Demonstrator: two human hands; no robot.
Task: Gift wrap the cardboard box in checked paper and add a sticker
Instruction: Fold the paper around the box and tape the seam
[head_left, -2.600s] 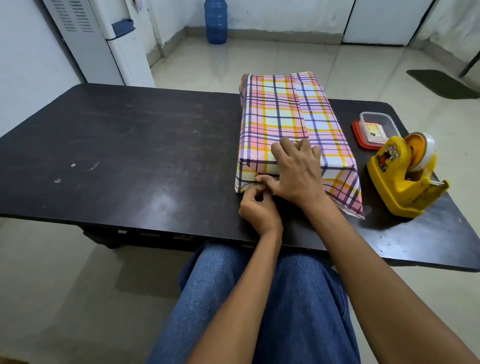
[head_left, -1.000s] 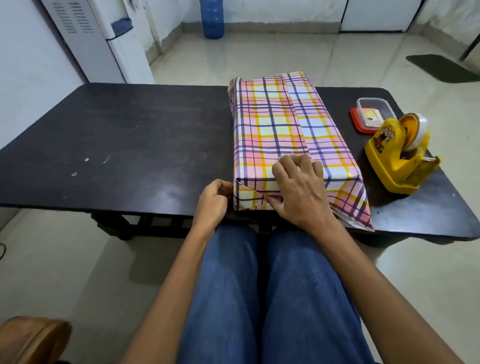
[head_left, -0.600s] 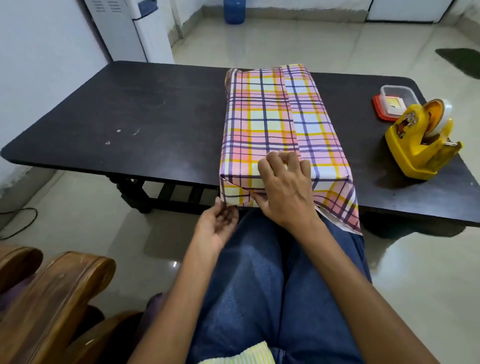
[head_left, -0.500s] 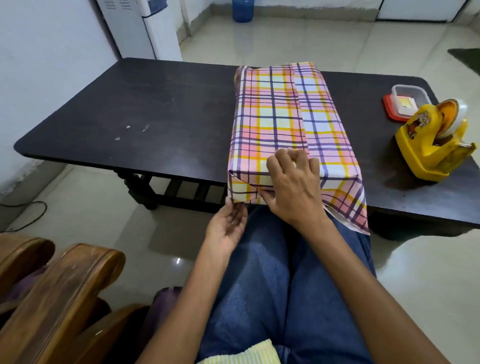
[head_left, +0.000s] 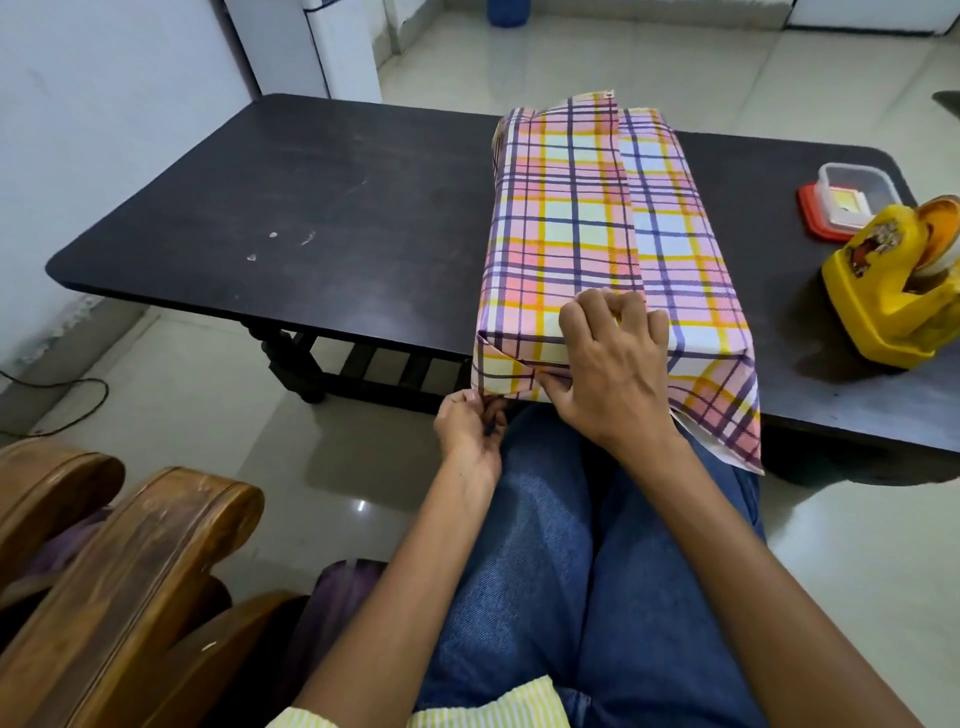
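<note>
Nearest us, our left hand (head_left: 470, 426) pinches the lower left corner of the checked paper (head_left: 506, 371). Our right hand (head_left: 615, 364) clamps the box (head_left: 566, 218) at its near edge, bent fingers on top and thumb on the fold. The box lies on the table (head_left: 311, 208), top seam closed. We judge this end half folded, with its right flap, the taping, the far end and the sticker left. The tape dispenser (head_left: 883, 306) stands beyond.

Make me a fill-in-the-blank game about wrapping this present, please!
1. The left hand pinches the ____ paper at a near corner.
2. The tape dispenser is coloured ____.
3. It stands to the ____ of the wrapped box.
Missing words: checked, yellow, right.
</note>
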